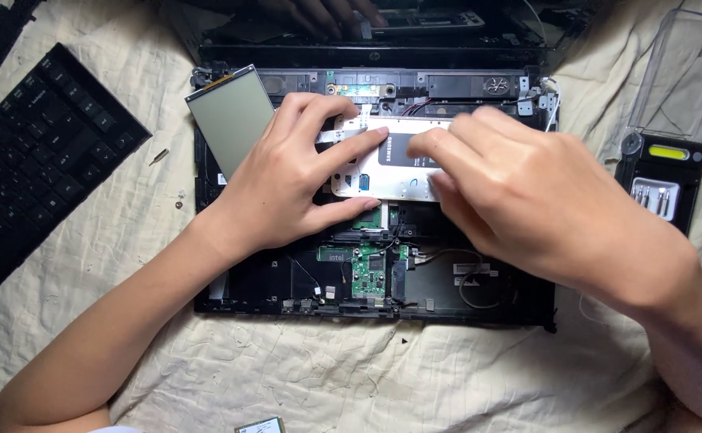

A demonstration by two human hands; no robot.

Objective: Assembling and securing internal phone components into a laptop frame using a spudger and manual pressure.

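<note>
Opened laptop chassis (479,301) centred on cloth (303,369); detached keyboard (38,160) placed left; screwdriver kit (662,180) placed right; drive (391,160) laid on chassis.

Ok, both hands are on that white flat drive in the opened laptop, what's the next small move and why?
Probably ease the white rectangular flat drive level out of the black opened laptop base: the left hand and right hand both press fingertips on it, and a thin white ribbon cable crosses its corner.

- Cloth (303,377) under everything: cream fabric, wrinkled and matt.
- Laptop base (495,301): black matt plastic.
- At its ten o'clock, grey panel (230,116): smooth, dull sheen.
- At three o'clock, tool case lid (683,72): clear glossy plastic.
- Keyboard (38,160): black matt plastic.
</note>
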